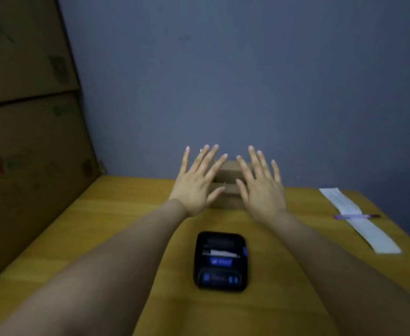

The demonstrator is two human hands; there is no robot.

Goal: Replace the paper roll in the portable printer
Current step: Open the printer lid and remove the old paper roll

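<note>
I see the black portable printer (220, 261), blue-lit buttons and white paper showing, lying on the desk (116, 229) between my forearms; left hand (195, 187) and right hand (262, 187) are both spread wide, holding nothing.

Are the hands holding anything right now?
No, nothing. The left hand and right hand are open with fingers spread, in front of a small cardboard box. The printer lies untouched.

There is only one view, from a camera on the person's head. It looks forward and down over both arms, along the yellow wooden surface (116, 214) toward the blue-grey wall (223, 81). The printer (220, 261) lies close below; cardboard boxes (29, 117) fill the left edge.
</note>
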